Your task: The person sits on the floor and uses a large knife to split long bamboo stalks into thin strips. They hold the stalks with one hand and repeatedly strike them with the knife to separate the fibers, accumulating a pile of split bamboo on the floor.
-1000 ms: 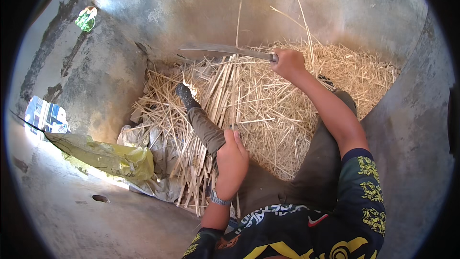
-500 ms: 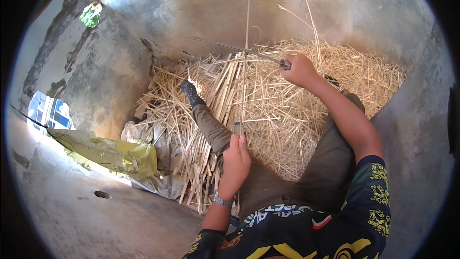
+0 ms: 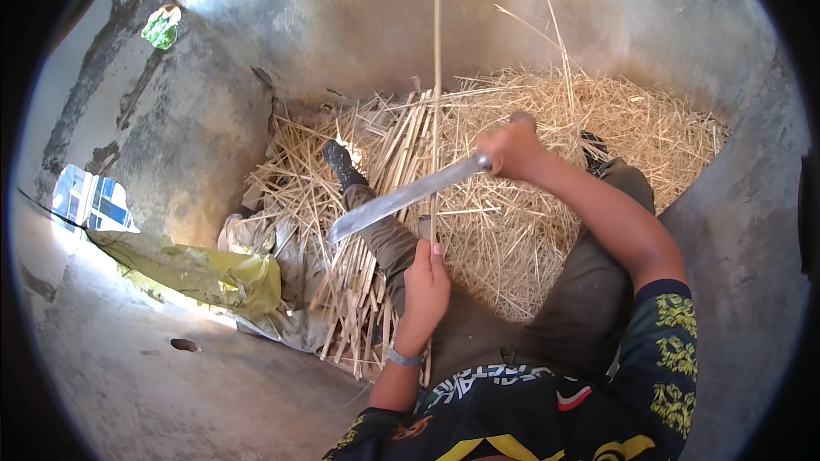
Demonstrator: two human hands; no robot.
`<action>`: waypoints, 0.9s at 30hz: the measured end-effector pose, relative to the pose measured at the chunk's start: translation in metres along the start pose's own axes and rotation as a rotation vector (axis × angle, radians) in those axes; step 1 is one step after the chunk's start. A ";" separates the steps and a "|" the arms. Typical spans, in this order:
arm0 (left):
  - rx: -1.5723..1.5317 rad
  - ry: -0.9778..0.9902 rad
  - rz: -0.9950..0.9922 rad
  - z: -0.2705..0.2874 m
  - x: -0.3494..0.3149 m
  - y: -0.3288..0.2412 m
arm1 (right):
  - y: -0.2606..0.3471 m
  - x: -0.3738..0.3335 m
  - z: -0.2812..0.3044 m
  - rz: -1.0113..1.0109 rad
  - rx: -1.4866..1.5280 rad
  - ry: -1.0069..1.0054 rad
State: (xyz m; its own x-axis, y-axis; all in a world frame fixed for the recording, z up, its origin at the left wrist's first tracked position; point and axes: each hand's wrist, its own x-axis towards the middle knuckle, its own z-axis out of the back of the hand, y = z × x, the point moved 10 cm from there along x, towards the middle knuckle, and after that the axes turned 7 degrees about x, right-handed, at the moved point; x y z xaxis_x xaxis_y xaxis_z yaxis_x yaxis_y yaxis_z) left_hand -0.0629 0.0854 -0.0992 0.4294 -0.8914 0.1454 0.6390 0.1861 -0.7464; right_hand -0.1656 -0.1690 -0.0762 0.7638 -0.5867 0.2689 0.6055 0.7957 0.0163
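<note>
My left hand (image 3: 424, 282) is closed round a long, thin bamboo strip (image 3: 437, 60), which stands nearly straight away from me toward the far wall. A small greyish piece (image 3: 424, 224) shows just beyond those fingers; I cannot make out what it is. In my right hand (image 3: 512, 154) is the handle of a machete (image 3: 410, 195). Its broad blade slants to the near left, crossing the strip in view above my left leg. Whether blade and strip touch, I cannot tell. Split bamboo strips (image 3: 410, 137) lie loosely together beside my left leg.
Pale shavings (image 3: 512, 256) cover the floor between and beyond my legs. A yellowish plastic sheet (image 3: 205, 273) lies at the left. Concrete walls (image 3: 359, 17) close in the space, with a window-like opening (image 3: 92, 198) at far left. Two thin strips (image 3: 559, 38) lean upright at the back.
My right hand has swung the machete toward me, its tip dropping from the far side to beside my left leg. The strip's far end reaches less high. My left hand stays almost in place.
</note>
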 end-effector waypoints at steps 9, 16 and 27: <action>0.008 0.044 -0.024 -0.011 -0.039 0.010 | -0.130 -0.029 0.002 -0.862 0.557 -0.053; -0.128 0.040 0.076 -0.014 -0.025 0.028 | -0.016 -0.011 0.003 -0.300 0.227 0.099; -0.652 0.229 0.275 -0.027 -0.048 0.025 | -0.033 0.000 -0.001 -0.201 0.174 -0.083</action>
State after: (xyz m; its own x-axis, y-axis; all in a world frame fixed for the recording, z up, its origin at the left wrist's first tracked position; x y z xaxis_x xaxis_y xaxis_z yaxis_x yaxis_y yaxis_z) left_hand -0.0850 0.1218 -0.1427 0.3298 -0.9251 -0.1882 -0.0118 0.1953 -0.9807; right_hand -0.1855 -0.1957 -0.0772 0.6071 -0.7267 0.3216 0.6898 0.6828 0.2407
